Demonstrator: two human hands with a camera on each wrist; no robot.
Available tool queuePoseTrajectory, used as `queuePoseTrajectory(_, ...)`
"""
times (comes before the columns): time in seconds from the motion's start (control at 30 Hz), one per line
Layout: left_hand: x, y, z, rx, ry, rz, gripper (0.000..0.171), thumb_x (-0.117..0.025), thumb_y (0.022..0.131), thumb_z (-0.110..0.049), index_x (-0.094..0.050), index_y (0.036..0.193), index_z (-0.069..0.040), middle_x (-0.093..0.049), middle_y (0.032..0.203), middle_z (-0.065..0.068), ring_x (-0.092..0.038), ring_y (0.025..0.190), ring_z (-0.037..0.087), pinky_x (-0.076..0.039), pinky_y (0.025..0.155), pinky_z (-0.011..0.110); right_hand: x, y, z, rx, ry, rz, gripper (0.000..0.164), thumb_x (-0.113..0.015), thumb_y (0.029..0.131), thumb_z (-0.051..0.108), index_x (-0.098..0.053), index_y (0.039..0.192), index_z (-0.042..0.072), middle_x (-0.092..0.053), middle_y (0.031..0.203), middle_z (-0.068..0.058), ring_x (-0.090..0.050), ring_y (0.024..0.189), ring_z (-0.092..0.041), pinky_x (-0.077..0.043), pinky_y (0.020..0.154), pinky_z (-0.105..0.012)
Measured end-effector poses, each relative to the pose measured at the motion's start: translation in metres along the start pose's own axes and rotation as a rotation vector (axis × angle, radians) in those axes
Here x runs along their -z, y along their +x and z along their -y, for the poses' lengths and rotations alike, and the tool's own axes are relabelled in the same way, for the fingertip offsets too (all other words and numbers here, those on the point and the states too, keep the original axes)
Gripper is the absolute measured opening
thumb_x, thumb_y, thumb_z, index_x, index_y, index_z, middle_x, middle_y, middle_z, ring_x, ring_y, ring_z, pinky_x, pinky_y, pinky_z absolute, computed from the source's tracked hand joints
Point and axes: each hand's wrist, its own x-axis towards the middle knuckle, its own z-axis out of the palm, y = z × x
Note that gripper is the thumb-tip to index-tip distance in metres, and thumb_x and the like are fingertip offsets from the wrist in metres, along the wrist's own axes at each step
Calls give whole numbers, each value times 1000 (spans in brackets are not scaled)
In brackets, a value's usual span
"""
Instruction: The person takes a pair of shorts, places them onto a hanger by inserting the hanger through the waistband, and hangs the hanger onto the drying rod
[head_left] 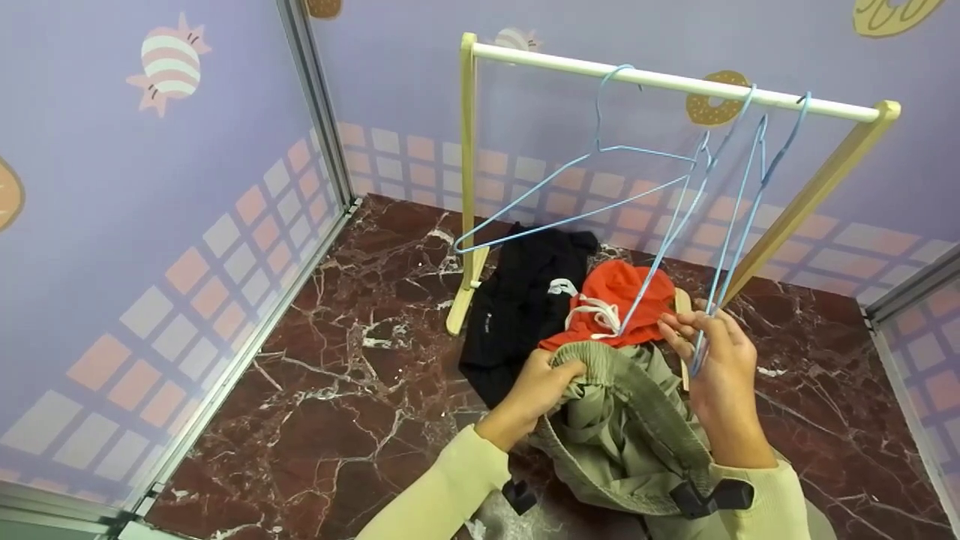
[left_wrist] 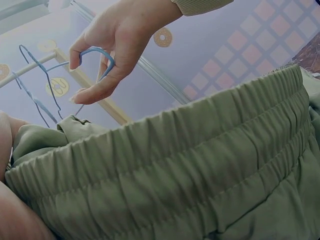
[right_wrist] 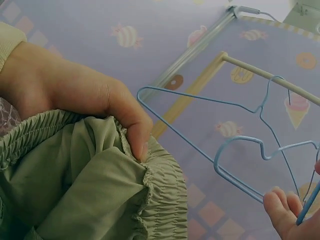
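In the head view my left hand (head_left: 534, 388) pinches the gathered elastic waistband of olive-green pants (head_left: 634, 409), thumb on top. The waistband opening faces up and spreads toward my right wrist. My right hand (head_left: 726, 367) holds the lower end of a blue wire hanger (head_left: 699, 358) between thumb and curled fingers. That hanger's hook is over the rail. Another blue hanger (head_left: 658, 259) slants down toward the waistband; its lower end overlaps the red garment. In the left wrist view the ribbed waistband (left_wrist: 165, 160) fills the lower part.
A white rail (head_left: 675, 81) on wooden posts carries the hangers, including a bare one (head_left: 525, 196) at left. Black clothing (head_left: 517, 300) and a red garment (head_left: 637, 300) with white drawstring lie on the marbled floor (head_left: 322, 420). Patterned purple walls (head_left: 225, 150) close in behind and beside.
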Motion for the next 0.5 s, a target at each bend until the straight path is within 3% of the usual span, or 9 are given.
queuePoseTrajectory(0.2,-1,0,0,0,13,-1,12,-57,79,-14,-55,68,-19,-43,60,-8,-39,55,9,-35,55,25,5,-4,3,20,7,2,26,-46,92,3,-42,116,-4,-59,83,-14,-67,82,-28,-50,84,-35)
queuePoseTrajectory(0.5,-2,1,2,12,13,-8,25,-57,78,-13,-46,57,-18,-34,50,-9,-31,44,8,-30,45,24,12,-11,7,38,-63,40,24,-47,93,4,-43,115,-5,-57,89,-15,-66,87,-29,-49,87,-35)
